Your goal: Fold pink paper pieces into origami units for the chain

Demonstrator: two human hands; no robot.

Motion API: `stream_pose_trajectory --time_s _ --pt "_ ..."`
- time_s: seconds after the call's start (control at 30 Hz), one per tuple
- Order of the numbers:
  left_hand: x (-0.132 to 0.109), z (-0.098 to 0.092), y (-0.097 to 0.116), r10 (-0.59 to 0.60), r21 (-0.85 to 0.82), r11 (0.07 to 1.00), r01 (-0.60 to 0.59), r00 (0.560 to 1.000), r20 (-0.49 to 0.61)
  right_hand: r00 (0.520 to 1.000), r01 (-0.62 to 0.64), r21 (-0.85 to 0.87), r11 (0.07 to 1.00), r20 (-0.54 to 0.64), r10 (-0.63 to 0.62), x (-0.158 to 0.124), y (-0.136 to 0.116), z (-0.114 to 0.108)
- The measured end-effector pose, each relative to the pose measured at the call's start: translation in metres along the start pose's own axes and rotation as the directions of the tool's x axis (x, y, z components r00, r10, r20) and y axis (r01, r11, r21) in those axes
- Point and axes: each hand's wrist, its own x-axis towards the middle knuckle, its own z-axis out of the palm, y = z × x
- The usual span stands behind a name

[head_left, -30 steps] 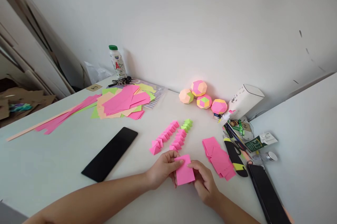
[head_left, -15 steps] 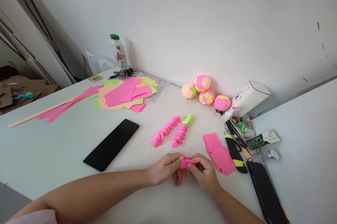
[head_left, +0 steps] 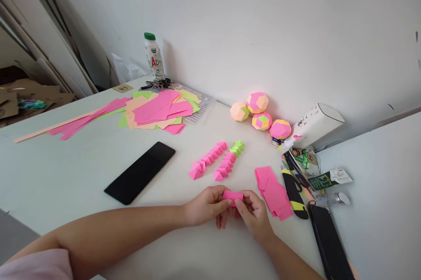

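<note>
Between my two hands is a small piece of pink paper (head_left: 233, 197), folded into a narrow rectangle. My left hand (head_left: 208, 205) pinches its left end, thumb on the front face. At the other end my right hand (head_left: 255, 215) grips it, thumb pressed near the lower edge. Just beyond my hands stand two rows of folded paper units, one a pink row (head_left: 210, 156), the other a pink row (head_left: 225, 166) with green units (head_left: 237, 147) at its far end. To the right lies a fanned stack of pink paper slips (head_left: 274, 194).
A black phone (head_left: 141, 172) lies left, with a coloured paper pile (head_left: 154, 111) behind it. Several paper balls (head_left: 258, 102) sit against the wall. At right are a black-and-yellow cutter (head_left: 294, 194), a white box (head_left: 317, 126) and another black phone (head_left: 330, 240). A bottle (head_left: 154, 58) stands far left.
The pink paper, earlier partly raised with a fold showing, now lies flat as a narrow rectangle between my fingers. My left thumb has slid down onto its front. The view has shifted slightly.
</note>
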Motion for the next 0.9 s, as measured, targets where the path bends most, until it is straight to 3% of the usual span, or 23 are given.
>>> stream_pose_trajectory --time_s 0.9 --pt "0.0000 -0.0016 0.0002 -0.014 0.013 1.000 0.014 1.000 0.002 1.000 -0.022 -0.045 0.999 -0.011 0.021 0.0012 -0.0016 -0.0008"
